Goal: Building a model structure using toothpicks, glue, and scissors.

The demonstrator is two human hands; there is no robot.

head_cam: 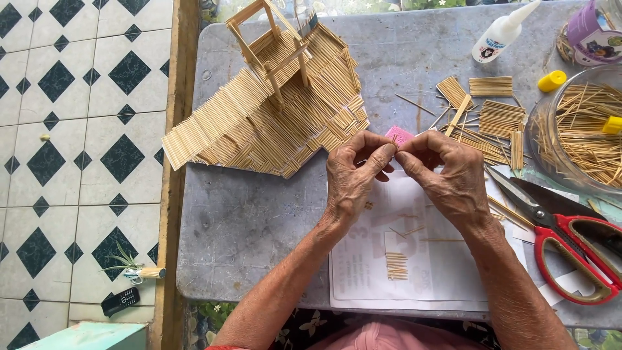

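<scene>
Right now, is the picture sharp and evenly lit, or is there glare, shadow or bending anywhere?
Head view: soft, even daylight with no harsh glare; faint shadows lie under the left hand and right hand on the white paper. The stick model house and red scissors look sharp. The table edge bows slightly, wide-lens distortion.

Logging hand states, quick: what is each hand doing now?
Left hand: fingers pinched shut on a thin stick.
Right hand: pinched shut on the same stick.
</scene>
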